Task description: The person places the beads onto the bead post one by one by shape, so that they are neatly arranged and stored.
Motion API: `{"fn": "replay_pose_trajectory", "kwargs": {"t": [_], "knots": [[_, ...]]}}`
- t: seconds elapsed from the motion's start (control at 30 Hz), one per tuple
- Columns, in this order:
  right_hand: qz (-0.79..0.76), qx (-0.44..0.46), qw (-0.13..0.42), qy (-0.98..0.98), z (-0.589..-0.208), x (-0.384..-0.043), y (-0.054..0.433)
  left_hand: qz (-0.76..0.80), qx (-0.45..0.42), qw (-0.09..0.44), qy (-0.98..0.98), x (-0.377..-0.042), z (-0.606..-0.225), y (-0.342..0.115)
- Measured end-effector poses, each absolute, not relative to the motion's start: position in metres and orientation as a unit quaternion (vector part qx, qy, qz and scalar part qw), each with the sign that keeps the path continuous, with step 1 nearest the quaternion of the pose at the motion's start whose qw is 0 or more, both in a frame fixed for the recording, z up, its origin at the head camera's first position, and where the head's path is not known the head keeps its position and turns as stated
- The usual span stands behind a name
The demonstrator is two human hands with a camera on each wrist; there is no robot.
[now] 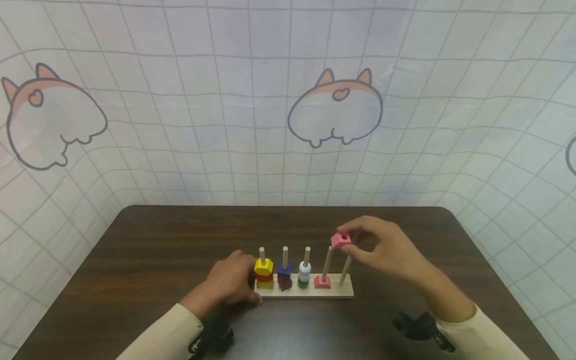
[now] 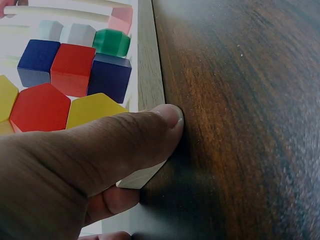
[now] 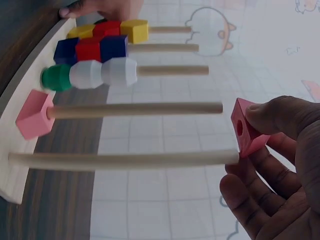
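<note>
My left hand (image 1: 231, 277) grips the left end of a wooden peg board (image 1: 310, 294), its thumb (image 2: 145, 132) along the front edge. My right hand (image 1: 382, 247) pinches a pink block (image 3: 247, 127) with a hole through it, close to the top of the fourth peg (image 3: 135, 109) but apart from it. Another pink block (image 1: 322, 283) sits at the bottom of that peg. The first peg carries yellow and red blocks (image 2: 41, 107), the second dark blue and red blocks (image 2: 72, 70), the third white and green beads (image 3: 87, 74). The fifth peg (image 3: 125, 161) is bare.
The board stands on a dark brown wooden table (image 1: 180, 235). Behind and beside the table hangs a white grid-patterned cloth (image 1: 252, 165) with cartoon animal drawings. Dark straps (image 1: 423, 327) sit at both wrists over the cream sleeves (image 1: 164, 335).
</note>
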State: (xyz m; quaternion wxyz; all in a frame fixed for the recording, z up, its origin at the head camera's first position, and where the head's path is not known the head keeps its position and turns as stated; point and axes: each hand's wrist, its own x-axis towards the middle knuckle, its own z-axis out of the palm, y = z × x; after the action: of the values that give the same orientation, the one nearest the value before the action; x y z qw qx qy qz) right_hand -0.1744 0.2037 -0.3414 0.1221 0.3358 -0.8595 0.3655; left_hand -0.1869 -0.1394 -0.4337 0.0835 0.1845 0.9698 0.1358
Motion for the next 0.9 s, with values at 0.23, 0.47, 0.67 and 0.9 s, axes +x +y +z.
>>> {"fn": "replay_pose_trajectory", "kwargs": {"t": [0.23, 0.47, 0.67, 0.9], "knots": [[0.378, 0.346, 0.115, -0.851, -0.347, -0.175, 0.194, 0.141, 0.188, 0.083, 0.969, -0.187, -0.435, -0.140], [0.379, 0.344, 0.115, -0.851, -0.353, -0.175, 0.190, 0.142, 0.188, 0.084, 0.968, -0.187, -0.436, -0.140], [0.387, 0.346, 0.102, -0.849, -0.356, -0.176, 0.187, 0.143, 0.186, 0.082, 0.969, -0.187, -0.436, -0.141], [0.395, 0.322, 0.071, -0.857, -0.368, -0.176, 0.186, 0.145, 0.187, 0.079, 0.968, -0.187, -0.436, -0.141]]}}
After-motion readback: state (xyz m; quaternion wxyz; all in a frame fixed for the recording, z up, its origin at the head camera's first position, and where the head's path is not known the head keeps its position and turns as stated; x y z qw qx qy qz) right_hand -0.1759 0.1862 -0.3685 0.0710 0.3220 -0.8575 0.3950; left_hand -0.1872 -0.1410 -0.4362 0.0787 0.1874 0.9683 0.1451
